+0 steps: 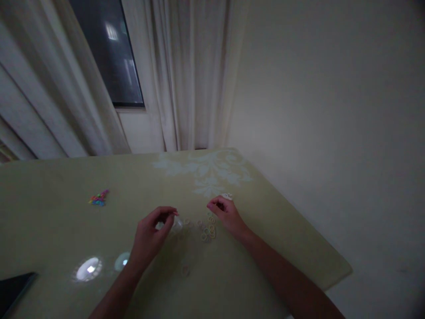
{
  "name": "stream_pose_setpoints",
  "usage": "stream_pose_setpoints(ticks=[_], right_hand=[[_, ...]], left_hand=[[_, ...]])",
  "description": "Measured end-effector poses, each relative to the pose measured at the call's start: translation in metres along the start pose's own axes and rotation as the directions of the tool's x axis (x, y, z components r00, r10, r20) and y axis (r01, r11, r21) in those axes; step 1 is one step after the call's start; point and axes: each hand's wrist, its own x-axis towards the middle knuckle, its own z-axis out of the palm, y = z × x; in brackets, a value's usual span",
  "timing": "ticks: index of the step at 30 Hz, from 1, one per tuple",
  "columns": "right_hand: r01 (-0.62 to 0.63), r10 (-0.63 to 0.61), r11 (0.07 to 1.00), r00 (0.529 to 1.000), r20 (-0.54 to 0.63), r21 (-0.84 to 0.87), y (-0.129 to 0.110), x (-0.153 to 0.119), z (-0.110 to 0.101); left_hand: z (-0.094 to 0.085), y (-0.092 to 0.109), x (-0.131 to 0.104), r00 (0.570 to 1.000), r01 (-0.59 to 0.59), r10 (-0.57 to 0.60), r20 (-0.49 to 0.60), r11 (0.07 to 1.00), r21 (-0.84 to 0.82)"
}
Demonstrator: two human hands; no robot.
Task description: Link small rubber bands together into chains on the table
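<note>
My left hand (pixel 153 231) is closed in a pinch on the edge of what looks like a small clear plastic bag (pixel 178 223). Just right of the bag lies a loose pile of small pale rings (pixel 208 234), some yellowish and some pinkish. My right hand (pixel 229 216) hovers at the far side of this pile, thumb and fingertips pressed together; whatever is between them is too small to make out. Beyond its knuckles, a little cluster of white rings (pixel 227 196) is partly hidden. One pinkish ring (pixel 185 270) lies apart, nearer to me.
The glossy table (pixel 265 270) has a white floral pattern (pixel 212 170) towards its far edge. A small multicoloured heap (pixel 98 198) sits at the left. A dark flat object (pixel 15 288) is at the lower left. Wall (pixel 325 110) and curtains (pixel 195 75) stand behind.
</note>
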Motion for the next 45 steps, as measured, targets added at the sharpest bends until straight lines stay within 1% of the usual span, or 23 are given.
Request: stream_pose_setpoints(ticks=[3, 6, 9, 13, 18, 20, 22, 25, 27, 29, 31, 32, 35, 38, 41, 45], right_hand=[[0.036, -0.033, 0.994, 0.999, 0.029, -0.102, 0.004, 0.0, 0.0], [0.092, -0.082, 0.977, 0.995, 0.06, -0.192, 0.006, -0.001, 0.002], [0.128, -0.107, 0.957, 0.99, 0.093, -0.26, 0.005, -0.004, 0.004], [0.166, -0.122, 0.93, 0.981, 0.151, -0.327, 0.004, -0.007, 0.006], [0.202, -0.137, 0.918, 0.969, 0.206, -0.342, 0.002, -0.01, 0.009], [0.221, -0.145, 0.906, 0.964, 0.224, -0.362, 0.002, -0.011, 0.011], [0.266, -0.173, 0.883, 0.95, 0.26, -0.386, 0.002, -0.013, 0.013], [0.354, -0.221, 0.84, 0.915, 0.337, -0.411, 0.002, -0.016, 0.017], [0.396, -0.236, 0.813, 0.894, 0.381, -0.426, 0.002, -0.017, 0.02], [0.425, -0.241, 0.791, 0.878, 0.414, -0.44, 0.002, -0.019, 0.023], [0.443, -0.244, 0.777, 0.867, 0.435, -0.447, 0.002, -0.019, 0.024], [0.449, -0.245, 0.772, 0.864, 0.441, -0.45, 0.002, -0.019, 0.025], [0.459, -0.243, 0.757, 0.859, 0.451, -0.465, 0.004, -0.019, 0.026], [0.472, -0.246, 0.743, 0.852, 0.462, -0.474, 0.006, -0.019, 0.027], [0.474, -0.248, 0.738, 0.852, 0.461, -0.48, 0.006, -0.018, 0.028], [0.471, -0.241, 0.726, 0.856, 0.457, -0.501, 0.005, -0.017, 0.028]], left_hand=[[-0.012, -0.011, 0.01, 0.996, 0.056, -0.054, -0.071, 0.998, 0.025], [-0.02, -0.021, 0.017, 0.988, 0.128, -0.124, -0.087, 0.991, 0.042], [-0.023, -0.027, 0.019, 0.981, 0.18, -0.177, -0.084, 0.983, 0.034], [-0.021, -0.026, 0.019, 0.98, 0.195, -0.192, -0.059, 0.979, 0.054], [-0.019, -0.022, 0.017, 0.986, 0.164, -0.16, -0.053, 0.983, 0.078], [-0.017, -0.023, 0.016, 0.989, 0.14, -0.134, -0.059, 0.983, 0.118], [-0.014, -0.026, 0.015, 0.993, 0.106, -0.096, -0.062, 0.975, 0.194], [-0.011, -0.032, 0.014, 0.999, -0.015, 0.032, -0.043, 0.937, 0.349], [-0.01, -0.036, 0.014, 0.987, -0.148, 0.158, 0.018, 0.873, 0.465], [-0.009, -0.038, 0.013, 0.958, -0.283, 0.258, 0.125, 0.777, 0.563], [-0.009, -0.038, 0.012, 0.924, -0.382, 0.306, 0.23, 0.68, 0.626], [-0.009, -0.038, 0.012, 0.911, -0.412, 0.315, 0.267, 0.64, 0.649], [-0.009, -0.036, 0.011, 0.893, -0.448, 0.314, 0.322, 0.556, 0.7], [-0.009, -0.037, 0.011, 0.884, -0.465, 0.31, 0.35, 0.508, 0.725], [-0.007, -0.039, 0.011, 0.873, -0.485, 0.32, 0.369, 0.482, 0.73], [-0.005, -0.043, 0.011, 0.867, -0.495, 0.337, 0.368, 0.485, 0.721]])
